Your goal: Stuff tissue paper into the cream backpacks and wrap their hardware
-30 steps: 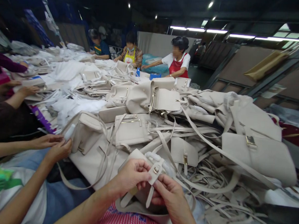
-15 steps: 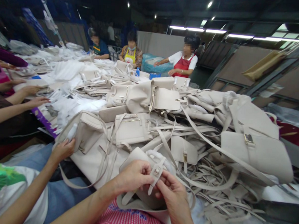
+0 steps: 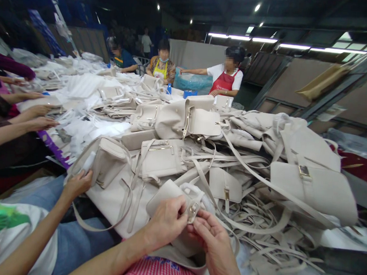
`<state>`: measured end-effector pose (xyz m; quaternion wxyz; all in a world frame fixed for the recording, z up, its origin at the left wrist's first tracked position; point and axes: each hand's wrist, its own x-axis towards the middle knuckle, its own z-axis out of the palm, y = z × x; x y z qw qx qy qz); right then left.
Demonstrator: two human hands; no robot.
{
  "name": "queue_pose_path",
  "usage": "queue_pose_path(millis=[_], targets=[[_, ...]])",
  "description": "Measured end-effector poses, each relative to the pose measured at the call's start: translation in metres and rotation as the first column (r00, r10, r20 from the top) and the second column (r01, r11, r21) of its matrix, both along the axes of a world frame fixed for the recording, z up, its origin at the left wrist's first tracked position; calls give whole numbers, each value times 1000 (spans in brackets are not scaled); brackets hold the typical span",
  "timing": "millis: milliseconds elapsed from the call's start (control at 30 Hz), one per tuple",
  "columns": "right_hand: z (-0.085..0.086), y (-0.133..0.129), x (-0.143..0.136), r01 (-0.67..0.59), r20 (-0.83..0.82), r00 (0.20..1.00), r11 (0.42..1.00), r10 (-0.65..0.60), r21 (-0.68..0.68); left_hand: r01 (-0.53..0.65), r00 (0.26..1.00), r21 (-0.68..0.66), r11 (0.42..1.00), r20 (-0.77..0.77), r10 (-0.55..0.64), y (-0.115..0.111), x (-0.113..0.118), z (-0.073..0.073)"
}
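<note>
A: In the head view, where was the buckle strap?

B: It was right between the two hands, in front of a pale bag and above the pink checked apron.

A: Which way did it lie?

B: Its long side ran up and down, leaning a bit. The top tipped away and to the right. The bottom pointed down toward the lap.

A: Which hand was nearer?

B: Neither. The left hand touched its left side, low down. The right hand touched its bottom end.

A: And the fingers?

B: Both hands had them pinched on the strap. Some tips hid behind it, so I couldn't see those.

A: How were the hands held?

B: The left one came in from the left, knuckles up. The right one had its thumb on top and its fingers curled in.

A: What else was close?

B: A white wrapped handle, just past the strap. Well off to the left, another person's hand touched another bag.
</note>
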<state>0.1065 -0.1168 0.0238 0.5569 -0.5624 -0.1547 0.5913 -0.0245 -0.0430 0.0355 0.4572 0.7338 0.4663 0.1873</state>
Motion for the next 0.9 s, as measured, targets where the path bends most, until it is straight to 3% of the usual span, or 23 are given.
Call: queue_pose_path(millis=[67,133,267,367,667,900], targets=[[1,-2,1,15,-25,1000,1000,-15,1,16,998,-129,992,60,-8,1,-2,-2],[-2,-4,0,26,5,1000,999,-27,20,57,983,-314,948,184,2,1,-2,-6],[-11,-8,0,27,22,999,999,-28,47,53,937,-534,844,319,143,0,3,-14],[-14,-10,-1,51,-34,998,995,-49,81,4,932,-550,835,304,196,2,5,-14],[-9,-9,-15,213,-55,976,974,-209,75,21,901,-641,767,345,264,2,5,-12],[-18,-7,-11,174,-57,984,982,-170,75,22,889,-661,750,356,287,3,5,-15]])
